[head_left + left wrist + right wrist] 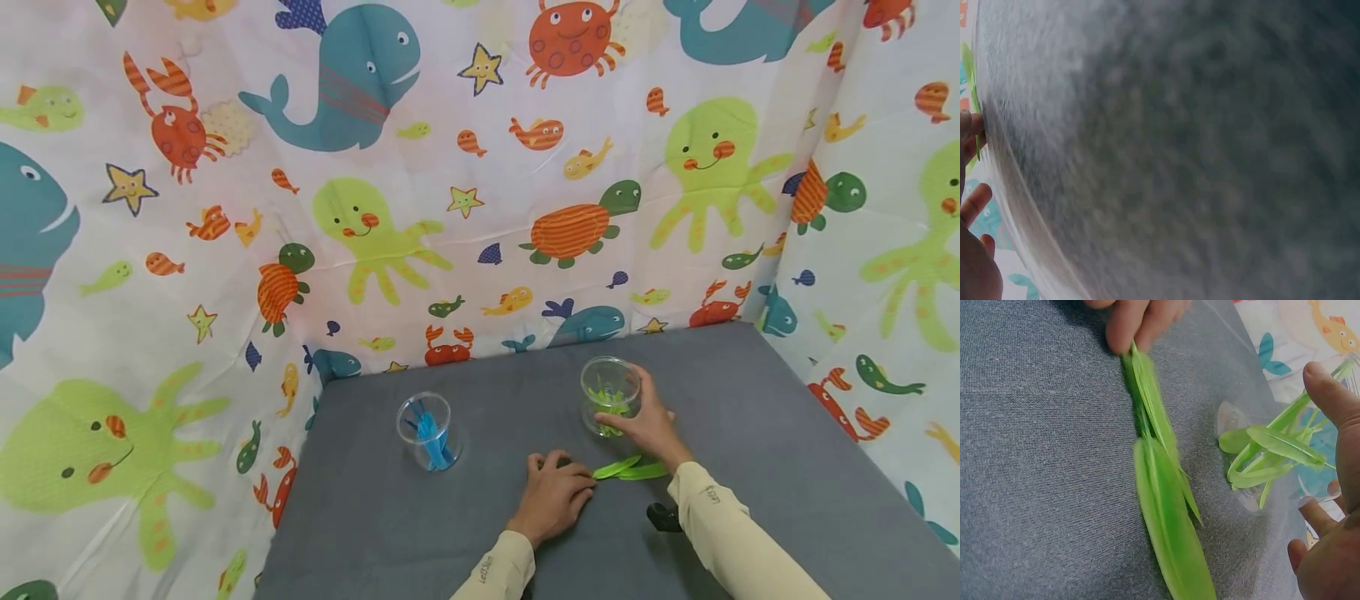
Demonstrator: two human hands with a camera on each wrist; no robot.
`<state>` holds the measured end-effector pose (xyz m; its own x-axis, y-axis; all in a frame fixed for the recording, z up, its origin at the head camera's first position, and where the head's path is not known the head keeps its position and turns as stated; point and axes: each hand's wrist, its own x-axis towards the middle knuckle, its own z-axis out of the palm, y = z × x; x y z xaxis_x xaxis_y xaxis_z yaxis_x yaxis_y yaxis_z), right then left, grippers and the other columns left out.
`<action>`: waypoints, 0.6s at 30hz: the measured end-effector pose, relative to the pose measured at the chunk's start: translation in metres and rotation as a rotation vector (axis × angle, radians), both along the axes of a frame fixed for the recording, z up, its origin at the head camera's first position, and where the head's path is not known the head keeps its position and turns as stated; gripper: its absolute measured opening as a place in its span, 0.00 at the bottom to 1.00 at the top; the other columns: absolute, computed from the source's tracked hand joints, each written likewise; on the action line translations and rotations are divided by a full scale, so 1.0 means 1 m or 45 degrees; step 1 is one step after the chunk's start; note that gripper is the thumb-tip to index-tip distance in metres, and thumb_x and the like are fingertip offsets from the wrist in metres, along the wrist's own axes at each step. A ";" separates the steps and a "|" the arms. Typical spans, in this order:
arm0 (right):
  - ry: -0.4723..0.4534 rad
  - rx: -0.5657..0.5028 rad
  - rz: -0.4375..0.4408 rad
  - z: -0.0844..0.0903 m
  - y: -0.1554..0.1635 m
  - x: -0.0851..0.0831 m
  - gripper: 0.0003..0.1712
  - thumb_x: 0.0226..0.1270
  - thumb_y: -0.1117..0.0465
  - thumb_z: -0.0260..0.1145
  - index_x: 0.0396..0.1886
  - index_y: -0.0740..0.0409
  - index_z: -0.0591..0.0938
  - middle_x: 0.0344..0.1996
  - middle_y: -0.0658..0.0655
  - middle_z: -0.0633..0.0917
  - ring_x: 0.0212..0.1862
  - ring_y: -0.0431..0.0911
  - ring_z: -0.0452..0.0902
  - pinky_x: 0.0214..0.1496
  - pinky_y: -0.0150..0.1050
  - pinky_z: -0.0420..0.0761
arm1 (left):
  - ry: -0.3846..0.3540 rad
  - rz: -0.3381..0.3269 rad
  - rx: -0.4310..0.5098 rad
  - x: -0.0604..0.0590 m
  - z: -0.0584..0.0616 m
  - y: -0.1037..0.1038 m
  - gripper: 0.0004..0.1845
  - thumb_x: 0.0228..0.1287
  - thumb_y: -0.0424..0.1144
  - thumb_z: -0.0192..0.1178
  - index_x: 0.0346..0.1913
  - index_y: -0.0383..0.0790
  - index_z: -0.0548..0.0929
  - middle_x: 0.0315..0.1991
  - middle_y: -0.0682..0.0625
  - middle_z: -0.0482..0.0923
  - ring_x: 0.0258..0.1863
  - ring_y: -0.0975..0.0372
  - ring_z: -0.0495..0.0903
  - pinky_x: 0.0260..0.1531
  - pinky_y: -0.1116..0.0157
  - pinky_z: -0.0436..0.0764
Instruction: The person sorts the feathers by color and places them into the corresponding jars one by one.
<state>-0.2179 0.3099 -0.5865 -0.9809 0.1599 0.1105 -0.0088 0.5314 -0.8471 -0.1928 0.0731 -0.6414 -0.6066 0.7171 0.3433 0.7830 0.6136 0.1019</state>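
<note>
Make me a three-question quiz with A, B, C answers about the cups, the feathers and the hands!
1. Where do the loose green feathers lie?
A. on the grey table
B. in the left cup
C. on the curtain

2. What colour are the things in the left cup?
A. red
B. blue
C. yellow

3. What is the right hand doing?
A. lying flat on the table
B. pointing up
C. holding the right cup

Answers:
1. A: they rest on the table, pinched at one end by the left hand.
2. B: blue pieces show through the clear side.
3. C: its fingers curl around the cup.

Feathers [628,470] lie before cup [610,407], w/ jar [428,432] left.
</note>
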 end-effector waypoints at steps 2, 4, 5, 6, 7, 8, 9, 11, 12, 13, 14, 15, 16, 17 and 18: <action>0.000 0.003 -0.002 0.000 0.000 0.000 0.67 0.58 0.44 0.78 0.83 0.49 0.42 0.78 0.70 0.60 0.74 0.71 0.57 0.64 0.77 0.40 | -0.010 0.002 0.035 -0.002 0.001 -0.005 0.08 0.71 0.51 0.62 0.46 0.66 0.90 0.49 0.70 0.86 0.56 0.64 0.76 0.51 0.56 0.62; -0.001 0.007 -0.007 -0.001 0.000 -0.001 0.67 0.58 0.44 0.78 0.83 0.49 0.42 0.78 0.69 0.60 0.74 0.71 0.58 0.64 0.76 0.42 | -0.010 0.004 0.054 -0.005 0.003 -0.010 0.06 0.70 0.51 0.64 0.44 0.65 0.91 0.47 0.70 0.86 0.53 0.66 0.77 0.50 0.57 0.62; 0.001 0.010 -0.009 -0.001 0.001 -0.001 0.67 0.58 0.44 0.78 0.83 0.49 0.42 0.78 0.69 0.60 0.74 0.71 0.58 0.64 0.75 0.43 | -0.008 0.007 0.060 -0.006 0.005 -0.013 0.06 0.69 0.51 0.65 0.43 0.65 0.91 0.46 0.70 0.86 0.52 0.67 0.77 0.50 0.58 0.62; 0.003 0.013 -0.012 -0.001 0.001 -0.001 0.67 0.58 0.44 0.78 0.83 0.49 0.42 0.78 0.69 0.60 0.74 0.71 0.59 0.64 0.75 0.43 | -0.010 0.008 0.067 -0.008 0.006 -0.016 0.05 0.68 0.51 0.66 0.42 0.65 0.91 0.45 0.70 0.86 0.51 0.67 0.77 0.49 0.58 0.62; 0.004 0.015 -0.013 -0.001 0.001 -0.001 0.67 0.58 0.44 0.78 0.83 0.49 0.42 0.78 0.69 0.60 0.74 0.71 0.59 0.64 0.74 0.44 | -0.011 0.011 0.074 -0.009 0.007 -0.019 0.05 0.68 0.51 0.67 0.41 0.65 0.91 0.44 0.70 0.87 0.50 0.67 0.77 0.49 0.59 0.61; 0.005 0.015 -0.013 -0.001 0.001 -0.001 0.67 0.58 0.44 0.78 0.83 0.48 0.42 0.78 0.69 0.60 0.74 0.71 0.59 0.63 0.74 0.44 | -0.016 0.015 0.082 -0.011 0.008 -0.022 0.04 0.67 0.51 0.67 0.40 0.64 0.91 0.43 0.70 0.87 0.49 0.68 0.77 0.49 0.59 0.62; 0.005 0.015 -0.012 -0.001 0.002 -0.001 0.67 0.58 0.44 0.79 0.83 0.48 0.42 0.78 0.69 0.60 0.74 0.71 0.59 0.63 0.74 0.44 | -0.019 0.023 0.089 -0.012 0.009 -0.024 0.03 0.67 0.50 0.68 0.39 0.64 0.91 0.42 0.69 0.87 0.48 0.68 0.77 0.48 0.59 0.61; 0.006 0.020 -0.013 -0.001 0.001 -0.001 0.67 0.58 0.44 0.79 0.83 0.48 0.42 0.78 0.69 0.60 0.74 0.70 0.59 0.63 0.74 0.45 | -0.039 0.050 0.098 -0.014 0.010 -0.028 0.03 0.66 0.50 0.68 0.37 0.64 0.90 0.40 0.68 0.87 0.45 0.68 0.77 0.47 0.59 0.61; 0.004 0.023 -0.012 -0.001 0.001 -0.001 0.67 0.57 0.44 0.79 0.83 0.48 0.42 0.78 0.69 0.60 0.74 0.70 0.59 0.63 0.74 0.45 | -0.060 0.068 0.095 -0.014 0.011 -0.028 0.03 0.67 0.50 0.67 0.37 0.64 0.90 0.39 0.68 0.86 0.43 0.67 0.77 0.46 0.60 0.60; 0.003 0.024 -0.013 -0.001 0.001 -0.001 0.67 0.57 0.44 0.79 0.83 0.48 0.42 0.78 0.69 0.60 0.74 0.70 0.59 0.63 0.74 0.45 | -0.075 0.091 0.085 -0.015 0.012 -0.028 0.03 0.67 0.50 0.67 0.37 0.64 0.90 0.38 0.67 0.86 0.42 0.68 0.76 0.46 0.60 0.60; 0.001 0.028 -0.015 -0.002 0.001 -0.001 0.67 0.57 0.43 0.79 0.83 0.48 0.43 0.78 0.69 0.60 0.74 0.70 0.59 0.63 0.73 0.46 | -0.093 0.113 0.069 -0.015 0.013 -0.027 0.03 0.67 0.51 0.66 0.38 0.64 0.89 0.38 0.66 0.86 0.41 0.68 0.76 0.45 0.60 0.60; 0.000 0.033 -0.017 -0.002 0.000 -0.001 0.68 0.57 0.43 0.79 0.83 0.49 0.43 0.78 0.68 0.61 0.74 0.70 0.59 0.63 0.73 0.46 | -0.109 0.135 0.050 -0.016 0.015 -0.026 0.03 0.67 0.52 0.66 0.39 0.64 0.88 0.38 0.66 0.85 0.40 0.68 0.76 0.45 0.60 0.60; 0.000 0.034 -0.017 -0.002 0.000 -0.001 0.68 0.57 0.43 0.79 0.83 0.49 0.43 0.78 0.69 0.61 0.74 0.70 0.59 0.63 0.74 0.46 | -0.127 0.154 0.030 -0.016 0.017 -0.023 0.04 0.67 0.52 0.66 0.41 0.64 0.88 0.39 0.65 0.85 0.39 0.68 0.75 0.44 0.60 0.60; 0.000 0.035 -0.016 -0.003 0.000 -0.001 0.68 0.57 0.43 0.79 0.83 0.49 0.43 0.78 0.69 0.61 0.74 0.70 0.60 0.63 0.74 0.47 | -0.142 0.171 0.008 -0.016 0.018 -0.021 0.06 0.66 0.53 0.66 0.43 0.63 0.88 0.40 0.65 0.85 0.39 0.68 0.75 0.44 0.61 0.60; -0.002 0.034 -0.015 -0.003 -0.001 -0.001 0.68 0.57 0.43 0.79 0.83 0.49 0.43 0.78 0.69 0.61 0.73 0.70 0.60 0.62 0.74 0.47 | -0.160 0.182 -0.015 -0.017 0.020 -0.017 0.09 0.65 0.55 0.67 0.46 0.63 0.88 0.42 0.64 0.85 0.40 0.67 0.75 0.44 0.60 0.60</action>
<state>-0.2187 0.3090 -0.5892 -0.9791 0.1687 0.1137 -0.0012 0.5542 -0.8324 -0.2095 0.0556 -0.6215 -0.7401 0.6241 0.2505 0.6694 0.7193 0.1858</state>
